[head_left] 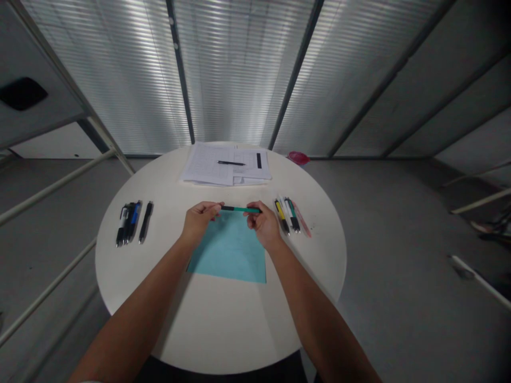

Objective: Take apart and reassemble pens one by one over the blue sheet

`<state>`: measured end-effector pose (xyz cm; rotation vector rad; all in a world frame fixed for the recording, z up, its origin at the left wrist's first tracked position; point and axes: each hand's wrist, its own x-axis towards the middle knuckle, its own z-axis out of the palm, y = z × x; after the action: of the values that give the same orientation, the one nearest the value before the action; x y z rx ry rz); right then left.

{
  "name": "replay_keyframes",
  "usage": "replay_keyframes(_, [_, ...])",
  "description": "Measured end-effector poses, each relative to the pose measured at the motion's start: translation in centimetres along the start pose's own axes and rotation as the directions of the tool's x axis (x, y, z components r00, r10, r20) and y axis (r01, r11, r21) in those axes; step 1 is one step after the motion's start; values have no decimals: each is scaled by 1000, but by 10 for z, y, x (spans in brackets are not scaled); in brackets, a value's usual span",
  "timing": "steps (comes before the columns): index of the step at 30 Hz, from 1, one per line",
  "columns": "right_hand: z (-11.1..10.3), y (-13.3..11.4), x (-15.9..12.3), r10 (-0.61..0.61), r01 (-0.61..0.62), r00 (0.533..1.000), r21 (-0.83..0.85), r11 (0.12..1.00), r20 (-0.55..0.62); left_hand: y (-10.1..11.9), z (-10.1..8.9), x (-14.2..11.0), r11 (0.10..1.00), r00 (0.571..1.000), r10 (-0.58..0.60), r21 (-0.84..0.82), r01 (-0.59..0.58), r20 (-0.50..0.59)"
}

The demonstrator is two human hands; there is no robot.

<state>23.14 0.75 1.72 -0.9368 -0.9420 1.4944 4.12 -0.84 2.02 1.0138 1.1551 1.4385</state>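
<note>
A green pen (pixel 240 209) with a black grip lies level between my two hands, above the far edge of a light-blue sheet (pixel 231 250). My left hand (pixel 199 218) pinches its black end between thumb and fingers. At the green end, my right hand (pixel 262 221) has its fingers closed round the barrel. Just right of that hand lie a yellow pen (pixel 281 217), a white pen, a dark green pen (pixel 293 215) and a pinkish-red pen (pixel 302 219). Over on the left side of the table are several black and blue pens (pixel 128 222) and a separate black pen (pixel 146 222).
The round white table (pixel 223 330) carries a stack of printed papers (pixel 207 166) at its far side, with a black pen (pixel 231 163) on top. Behind the table's far right edge shows a red object (pixel 298 157). Metal rails (pixel 56 187) stand to the left.
</note>
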Motion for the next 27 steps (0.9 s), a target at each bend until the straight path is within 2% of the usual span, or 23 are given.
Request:
replay_keyframes(3, [-4,-5,1,62,-68,997,156,985,39,-1,1,-3,987,996,81,139,-85,34])
replay_keyframes(6, [-5,-8,-1,42,-59,996,226,972,79,-2,4,-7,960,988,129,239,-145,83])
replay_keyframes(11, [0,-13,-8,53,-71,975,80,994,215,-4,6,-11,920,974,178,326,-216,143])
replay_keyframes(13, [-1,-13,-9,72,-82,974,36,996,214,-3,1,-10,891,961,211,369,-265,181])
replay_keyframes(16, [-8,-13,-7,28,-35,986,39,999,165,-1,-13,-5,779,918,288,492,-390,272])
replay_keyframes(17, [-10,-13,-6,1,-8,988,50,999,157,-1,-18,-3,743,915,312,534,-404,258])
replay_keyframes(21, [-16,-14,-4,-56,58,993,-10,998,100,-7,-31,8,629,927,333,692,-354,172])
replay_keyframes(24, [-12,-15,-5,-64,65,996,-27,998,61,-17,-33,15,512,933,271,786,-348,236])
replay_keyframes(27, [-6,-14,-4,-76,76,997,60,995,-1,-25,-33,18,416,936,228,842,-343,268])
